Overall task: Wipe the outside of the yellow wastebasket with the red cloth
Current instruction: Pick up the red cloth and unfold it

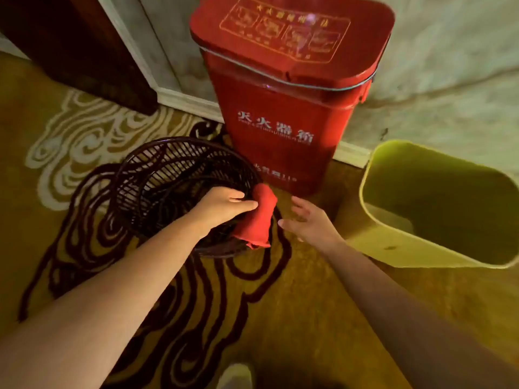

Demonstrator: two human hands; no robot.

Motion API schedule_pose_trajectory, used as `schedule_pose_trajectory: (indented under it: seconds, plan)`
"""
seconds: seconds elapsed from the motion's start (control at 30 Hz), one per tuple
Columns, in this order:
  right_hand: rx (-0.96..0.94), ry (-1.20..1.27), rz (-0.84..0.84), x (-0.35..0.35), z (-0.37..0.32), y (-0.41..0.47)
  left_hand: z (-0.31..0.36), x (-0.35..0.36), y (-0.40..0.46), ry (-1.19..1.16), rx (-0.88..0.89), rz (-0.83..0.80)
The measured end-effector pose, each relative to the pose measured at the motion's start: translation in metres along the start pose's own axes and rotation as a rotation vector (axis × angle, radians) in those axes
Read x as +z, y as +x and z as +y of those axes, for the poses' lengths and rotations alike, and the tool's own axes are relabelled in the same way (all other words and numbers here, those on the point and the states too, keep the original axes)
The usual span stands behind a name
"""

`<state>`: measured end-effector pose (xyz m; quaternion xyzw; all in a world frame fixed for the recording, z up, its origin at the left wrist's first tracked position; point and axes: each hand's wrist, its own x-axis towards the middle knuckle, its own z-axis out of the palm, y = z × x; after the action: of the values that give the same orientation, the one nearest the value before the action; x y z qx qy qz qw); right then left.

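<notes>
Fingers (247,204) of my left hand (224,206) pinch the upper end of the red cloth (257,220), thumb on one side and fingertips on the other, so the bunched cloth hangs down from the grip. Just to its right, my right hand (309,223) is open with fingers spread, palm turned toward the cloth, close to it but holding nothing.

Under my left hand sits a dark wire basket (174,181) on the patterned carpet (70,153), and the cloth hangs over its right rim. Directly behind the cloth stands a tall red fire extinguisher box (280,108) against the wall (449,66).

On the right, the yellow wastebasket (407,248) tilts on the carpet with its open mouth facing up toward me, well apart from the cloth; my right forearm (393,299) lies between them. My shoe tip (236,377) shows at the bottom edge.
</notes>
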<state>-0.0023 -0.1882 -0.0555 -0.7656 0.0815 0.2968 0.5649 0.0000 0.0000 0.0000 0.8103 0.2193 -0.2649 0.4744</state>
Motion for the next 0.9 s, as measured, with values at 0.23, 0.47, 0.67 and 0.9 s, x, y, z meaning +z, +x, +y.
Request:
schedule_pose_trajectory:
  seconds: [0.23, 0.47, 0.67, 0.9]
  plan:
    - [-0.05, 0.219, 0.038, 0.054, 0.046, 0.066, -0.042, 0.024, 0.074, 0.064, 0.168, 0.062]
    - [-0.063, 0.433, 0.103, 0.063, 0.053, 0.066, -0.068, 0.028, 0.085, -0.078, 0.094, -0.036]
    - [-0.04, 0.369, 0.257, 0.073, 0.043, 0.063, -0.066, 0.027, 0.083, -0.059, 0.196, 0.107]
    - [-0.26, 0.302, 0.074, 0.057, 0.032, 0.027, -0.063, 0.007, 0.06, -0.106, 0.305, 0.077]
